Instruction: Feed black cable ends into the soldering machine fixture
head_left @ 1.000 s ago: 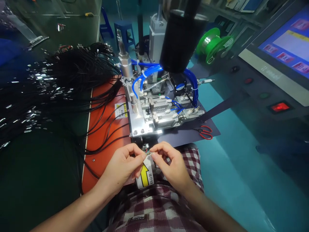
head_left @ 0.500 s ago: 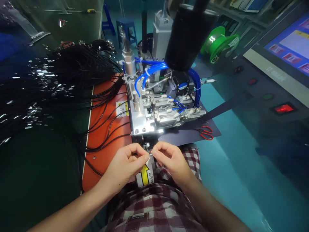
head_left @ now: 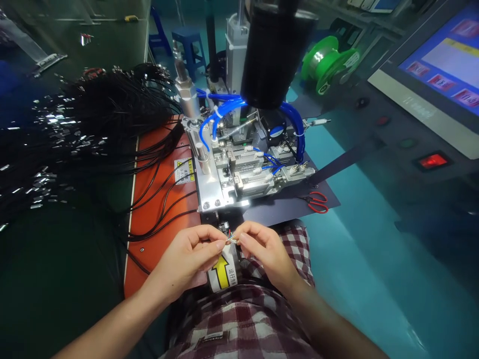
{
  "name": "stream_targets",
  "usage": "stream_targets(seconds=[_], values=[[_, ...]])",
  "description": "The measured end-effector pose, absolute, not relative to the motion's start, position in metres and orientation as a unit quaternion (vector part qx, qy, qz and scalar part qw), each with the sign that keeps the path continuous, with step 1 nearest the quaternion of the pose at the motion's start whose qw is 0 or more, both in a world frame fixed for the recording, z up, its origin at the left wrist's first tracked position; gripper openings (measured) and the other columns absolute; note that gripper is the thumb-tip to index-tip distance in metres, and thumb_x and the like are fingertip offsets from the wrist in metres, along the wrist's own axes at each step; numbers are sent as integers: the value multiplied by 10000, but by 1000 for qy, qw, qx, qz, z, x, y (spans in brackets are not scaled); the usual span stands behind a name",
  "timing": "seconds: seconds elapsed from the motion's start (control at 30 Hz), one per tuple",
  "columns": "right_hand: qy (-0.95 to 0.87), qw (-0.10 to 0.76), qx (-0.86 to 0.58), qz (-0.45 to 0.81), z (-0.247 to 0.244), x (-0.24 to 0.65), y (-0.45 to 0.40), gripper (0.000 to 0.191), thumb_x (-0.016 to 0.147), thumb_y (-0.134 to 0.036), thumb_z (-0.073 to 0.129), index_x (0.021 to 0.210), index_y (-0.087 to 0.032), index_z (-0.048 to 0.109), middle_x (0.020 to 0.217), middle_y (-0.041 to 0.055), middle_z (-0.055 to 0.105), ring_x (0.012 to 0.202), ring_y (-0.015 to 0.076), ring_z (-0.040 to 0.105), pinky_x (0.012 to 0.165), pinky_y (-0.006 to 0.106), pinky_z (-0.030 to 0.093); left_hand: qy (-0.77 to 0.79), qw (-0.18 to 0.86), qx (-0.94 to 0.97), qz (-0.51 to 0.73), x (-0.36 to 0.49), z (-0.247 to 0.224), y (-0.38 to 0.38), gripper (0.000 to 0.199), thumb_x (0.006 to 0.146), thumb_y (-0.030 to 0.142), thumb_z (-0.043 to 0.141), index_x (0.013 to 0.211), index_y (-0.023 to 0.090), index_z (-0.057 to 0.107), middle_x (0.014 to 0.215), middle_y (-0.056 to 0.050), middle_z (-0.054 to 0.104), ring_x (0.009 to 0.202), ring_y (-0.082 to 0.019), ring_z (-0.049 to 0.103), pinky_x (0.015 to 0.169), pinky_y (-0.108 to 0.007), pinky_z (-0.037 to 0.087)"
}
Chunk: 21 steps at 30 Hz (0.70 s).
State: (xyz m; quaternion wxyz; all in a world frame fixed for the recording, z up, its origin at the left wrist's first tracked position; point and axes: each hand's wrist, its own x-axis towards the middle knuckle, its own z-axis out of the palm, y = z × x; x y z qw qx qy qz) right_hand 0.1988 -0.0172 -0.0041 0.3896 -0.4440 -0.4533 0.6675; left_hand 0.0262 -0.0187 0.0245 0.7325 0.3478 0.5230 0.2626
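Note:
Fine coloured wires (head_left: 231,239), a red one among them, show between my fingertips, just in front of the machine. My left hand (head_left: 198,249) pinches them from the left, thumb against forefinger. From the right, my right hand (head_left: 260,244) pinches the same small bundle with thumb and forefinger. The fingers hide most of the wires, and I cannot tell how far they run. Below the hands lies a white label with a yellow arrow (head_left: 222,274). Behind them stands the metal machine (head_left: 239,174) with blue air tubes (head_left: 228,105).
Black cables (head_left: 164,199) cross the orange board (head_left: 149,259) from a large cable bundle (head_left: 112,99) on the left. Red-handled scissors (head_left: 318,202) lie right of the machine. A green spool (head_left: 325,62) and a screen panel (head_left: 441,75) stand at the right. A black cylinder (head_left: 277,60) hangs overhead.
The view has shifted slightly, moving the machine leftward in the picture. My fingertips have parted a little and more of the coloured wires shows between them.

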Motion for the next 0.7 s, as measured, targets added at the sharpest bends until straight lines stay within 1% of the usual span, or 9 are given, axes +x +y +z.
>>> stream_targets(seconds=[0.13,0.3,0.5,0.63,0.7], values=[[-452,390,-457,660,-8,197,-21,154,797,-310,611,742,-167,589,661,-19,508,575,102,421,523,225,344,518,734,343,273,26,22,-19,192,801,322,620,763,135,595,451,83,346,445,-49,256,454,-185,185],[-497,386,-464,624,-6,195,-21,144,835,-267,564,726,-176,547,665,-23,477,569,101,408,523,228,345,519,728,356,272,27,23,-20,194,800,327,624,765,137,597,460,81,360,442,-44,275,435,-169,185],[-617,370,-450,530,1,203,-16,118,874,-177,498,761,-184,532,746,-2,503,686,129,474,637,261,391,529,722,373,246,29,26,-20,229,772,371,641,766,149,584,461,97,331,406,-37,252,378,-150,198],[-680,343,-433,482,7,209,-15,133,888,-161,471,763,-188,506,751,2,500,688,137,480,642,277,386,563,688,405,215,30,31,-19,223,769,373,631,751,155,588,475,92,348,397,-43,275,354,-149,222],[-715,330,-423,449,10,212,-14,130,889,-148,461,770,-186,498,759,6,508,692,139,481,646,283,377,570,672,425,208,31,32,-20,207,785,363,611,754,159,597,491,82,390,401,-49,298,353,-154,237]])
